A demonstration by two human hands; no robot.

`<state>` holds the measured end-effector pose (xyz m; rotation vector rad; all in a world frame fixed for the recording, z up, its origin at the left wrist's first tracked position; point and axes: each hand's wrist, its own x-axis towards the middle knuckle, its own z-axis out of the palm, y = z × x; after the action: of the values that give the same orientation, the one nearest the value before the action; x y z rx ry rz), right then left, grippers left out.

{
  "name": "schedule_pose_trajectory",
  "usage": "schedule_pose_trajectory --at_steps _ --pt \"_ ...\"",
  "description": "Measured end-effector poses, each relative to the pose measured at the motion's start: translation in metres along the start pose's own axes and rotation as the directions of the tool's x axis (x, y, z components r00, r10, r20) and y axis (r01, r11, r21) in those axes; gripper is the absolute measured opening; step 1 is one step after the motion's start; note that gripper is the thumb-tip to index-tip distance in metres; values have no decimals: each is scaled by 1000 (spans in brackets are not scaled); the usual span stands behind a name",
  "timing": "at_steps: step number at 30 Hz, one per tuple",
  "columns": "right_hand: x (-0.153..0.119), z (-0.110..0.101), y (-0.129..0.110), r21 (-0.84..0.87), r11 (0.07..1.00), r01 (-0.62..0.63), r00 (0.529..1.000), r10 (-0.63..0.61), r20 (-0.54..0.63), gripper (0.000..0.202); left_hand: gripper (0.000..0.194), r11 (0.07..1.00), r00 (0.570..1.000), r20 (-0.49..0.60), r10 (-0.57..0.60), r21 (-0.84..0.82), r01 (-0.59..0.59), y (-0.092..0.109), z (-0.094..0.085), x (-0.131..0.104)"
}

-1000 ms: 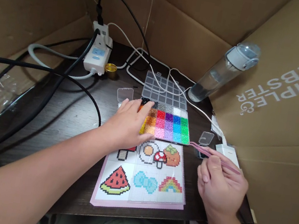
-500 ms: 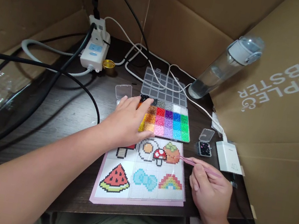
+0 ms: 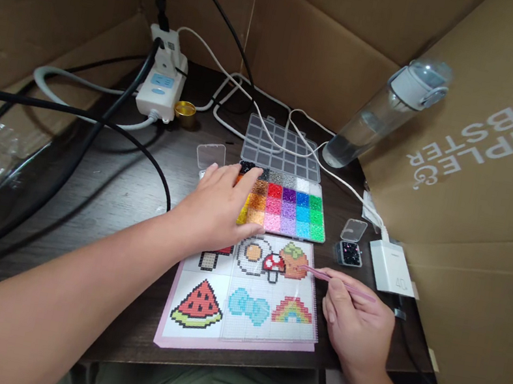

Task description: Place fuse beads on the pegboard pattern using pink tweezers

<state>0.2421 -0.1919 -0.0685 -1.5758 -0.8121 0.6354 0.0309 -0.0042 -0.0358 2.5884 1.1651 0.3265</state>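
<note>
Right hand (image 3: 355, 325) pinches pink tweezers (image 3: 337, 282), tips over the pegboard (image 3: 250, 297); left hand (image 3: 218, 208), fingers spread, rests flat on the bead box (image 3: 290, 211).

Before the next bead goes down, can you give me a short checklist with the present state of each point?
1. Pink plastic tweezers gripped in right hand: ok.
2. Tweezer tip over the orange fruit picture on the clear square pegboard: ok.
3. Bead held in the tip: cannot tell.
4. Left hand resting on the multicolour compartment bead tray: ok.
5. Tray lid open: ok.
6. Small clear box of dark beads clear of the right hand: ok.
</note>
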Motion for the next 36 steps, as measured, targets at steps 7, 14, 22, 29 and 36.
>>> schedule_pose_trajectory --at_steps 7,14,22,29,36 --pt "0 0 -1 1 1000 -13 1000 13 2 19 94 1000 1000 6 3 5 -3 1 -1 1" --pt "0 -1 1 24 999 -25 1000 25 3 18 94 1000 1000 5 5 3 -5 1 -1 0" --pt "4 2 -6 46 999 17 999 -18 28 17 95 1000 1000 3 5 11 -5 1 0 0" --pt "3 11 -12 31 999 44 996 -47 74 16 96 1000 1000 4 3 2 -3 0 0 0" --pt "-2 14 -8 -44 997 61 995 -57 78 18 95 1000 1000 9 0 5 0 1 0 0"
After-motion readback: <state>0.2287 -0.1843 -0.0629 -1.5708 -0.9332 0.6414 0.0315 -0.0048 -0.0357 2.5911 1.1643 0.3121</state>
